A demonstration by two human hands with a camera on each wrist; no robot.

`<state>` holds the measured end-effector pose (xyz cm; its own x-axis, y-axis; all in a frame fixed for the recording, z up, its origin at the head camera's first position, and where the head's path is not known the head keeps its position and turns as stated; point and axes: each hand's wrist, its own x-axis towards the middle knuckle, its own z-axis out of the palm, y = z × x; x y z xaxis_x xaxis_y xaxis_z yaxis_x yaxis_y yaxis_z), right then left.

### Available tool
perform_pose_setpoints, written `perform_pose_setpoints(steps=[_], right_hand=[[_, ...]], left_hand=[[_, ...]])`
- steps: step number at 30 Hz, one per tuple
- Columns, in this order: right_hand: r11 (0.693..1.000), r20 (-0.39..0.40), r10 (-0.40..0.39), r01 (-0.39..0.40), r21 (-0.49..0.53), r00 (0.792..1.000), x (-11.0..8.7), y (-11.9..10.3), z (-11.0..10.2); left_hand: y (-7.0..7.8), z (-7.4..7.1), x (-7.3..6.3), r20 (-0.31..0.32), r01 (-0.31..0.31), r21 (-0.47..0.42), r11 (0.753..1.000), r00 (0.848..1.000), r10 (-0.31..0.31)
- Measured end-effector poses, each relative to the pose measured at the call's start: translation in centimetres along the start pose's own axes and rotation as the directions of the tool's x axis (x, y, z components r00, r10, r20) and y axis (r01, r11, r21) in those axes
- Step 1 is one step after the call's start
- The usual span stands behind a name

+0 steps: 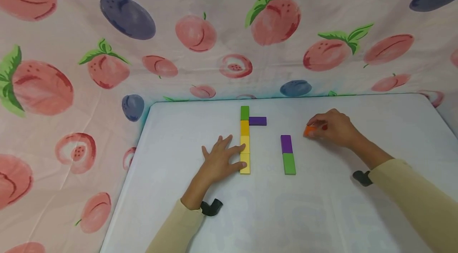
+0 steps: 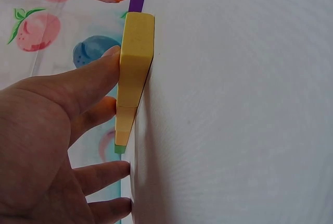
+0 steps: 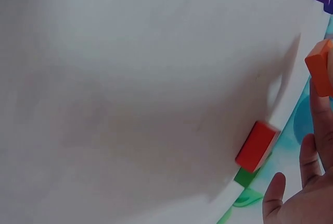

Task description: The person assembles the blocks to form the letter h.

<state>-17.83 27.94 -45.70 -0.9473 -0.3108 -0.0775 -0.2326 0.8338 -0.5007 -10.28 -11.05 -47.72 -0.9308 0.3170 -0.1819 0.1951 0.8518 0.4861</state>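
- The right hand [image 1: 334, 128] pinches a small orange rectangular block [image 1: 309, 130] between thumb and fingers, on the right of the white tabletop [image 1: 322, 213]; whether the block touches the surface, I cannot tell.
- The left hand [image 1: 218, 161] grasps nothing: its fingers are spread, with thumb and forefinger touching the row of three yellow rectangular blocks [image 1: 245, 128].
- A bright green block [image 1: 245, 112] touches the row's far end, and a purple oblong block [image 1: 257, 121] juts sideways from beside their join.
- Between this line and the right hand lies a short column: a second purple block [image 1: 286, 144] touching a light green block [image 1: 289, 164].
- A red rectangular block [image 3: 255, 148] and a darker green block [image 3: 246, 177] show near the right hand, which largely blocks them from the head view.
- Fruit-printed cloth [image 1: 214, 2] borders the tabletop's far and left edges.
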Motion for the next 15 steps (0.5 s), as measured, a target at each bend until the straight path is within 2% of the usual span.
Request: perform_pose_setpoints(steps=[15], right_hand=[[0.997,-0.014,-0.004,0.005,0.08,1.0,0.5,-2.0,0.9]], left_hand=[[0.1,0.0,0.0,0.0,-0.001,-0.004,1.0,1.0,0.001]])
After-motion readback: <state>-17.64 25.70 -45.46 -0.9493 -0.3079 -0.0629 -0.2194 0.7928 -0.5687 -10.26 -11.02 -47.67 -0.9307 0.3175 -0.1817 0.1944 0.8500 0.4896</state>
